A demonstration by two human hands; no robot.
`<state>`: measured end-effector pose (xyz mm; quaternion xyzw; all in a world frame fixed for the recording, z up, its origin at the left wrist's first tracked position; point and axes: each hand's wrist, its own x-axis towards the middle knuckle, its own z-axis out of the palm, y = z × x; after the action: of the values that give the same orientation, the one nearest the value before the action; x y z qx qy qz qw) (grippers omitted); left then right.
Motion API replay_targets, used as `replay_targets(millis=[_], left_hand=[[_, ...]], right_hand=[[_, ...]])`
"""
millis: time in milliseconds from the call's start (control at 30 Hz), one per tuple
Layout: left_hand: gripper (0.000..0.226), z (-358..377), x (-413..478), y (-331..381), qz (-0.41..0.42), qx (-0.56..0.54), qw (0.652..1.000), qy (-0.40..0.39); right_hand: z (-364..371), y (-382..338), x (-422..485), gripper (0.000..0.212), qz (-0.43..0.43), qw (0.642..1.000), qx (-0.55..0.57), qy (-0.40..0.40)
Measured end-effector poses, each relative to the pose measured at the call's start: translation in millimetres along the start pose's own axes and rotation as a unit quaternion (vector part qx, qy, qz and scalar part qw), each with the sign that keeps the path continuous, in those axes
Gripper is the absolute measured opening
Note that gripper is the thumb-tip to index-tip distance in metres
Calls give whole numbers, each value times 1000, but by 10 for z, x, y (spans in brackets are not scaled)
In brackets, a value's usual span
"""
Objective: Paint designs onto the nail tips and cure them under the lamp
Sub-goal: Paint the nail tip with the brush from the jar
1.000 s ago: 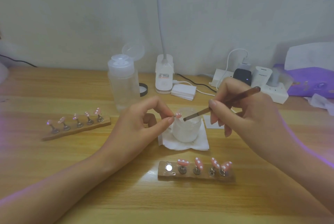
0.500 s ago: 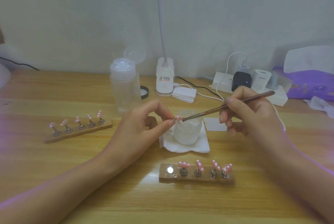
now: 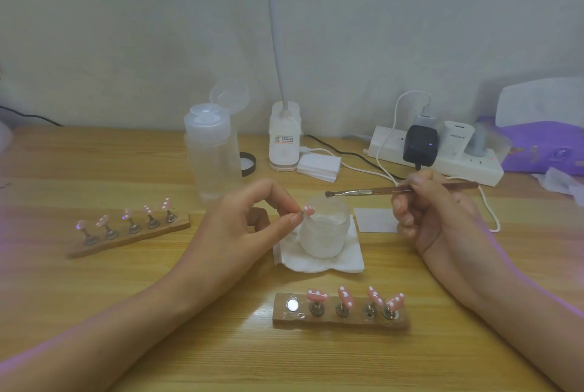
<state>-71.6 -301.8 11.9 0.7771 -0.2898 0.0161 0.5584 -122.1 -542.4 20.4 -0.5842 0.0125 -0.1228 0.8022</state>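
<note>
My left hand [image 3: 240, 227] has a tight grip: thumb and index finger pressed together, pinching one pink nail tip [image 3: 309, 209] with white dots at its left end. The other fingers are curled loosely underneath. The tip sticks out to the right and sits right over the left rim of the little frosted jar [image 3: 325, 233].

My right hand [image 3: 433, 211] is pinching the brush [image 3: 379, 191] on its brown handle between thumb and index finger, with the rest of the fingers curled in below. The brush lies almost level, its long axis running left-right. The bristle end points left over the far rim of the jar and the handle end pokes out right past my knuckles. The bristles and the nail tip are near each other but not touching.

The jar stands on a folded white tissue [image 3: 316, 262] mid-bench. Nearer to me is a wooden holder [image 3: 339, 322] with four more dotted pink tips on stands and a shiny disc at its left end. A second holder [image 3: 126, 238] with five tips sits further out on the left.
</note>
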Motion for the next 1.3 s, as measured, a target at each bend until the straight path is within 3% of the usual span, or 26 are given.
replay_targets(millis=[733, 1300], left_hand=[[12, -6, -5, -4, 4, 0, 1000, -4], [14, 4, -14, 11, 26, 24, 999, 6]], right_hand=[[-34, 10, 4, 11, -18, 1000, -3, -22], [44, 1, -34, 20, -25, 996, -73, -55]])
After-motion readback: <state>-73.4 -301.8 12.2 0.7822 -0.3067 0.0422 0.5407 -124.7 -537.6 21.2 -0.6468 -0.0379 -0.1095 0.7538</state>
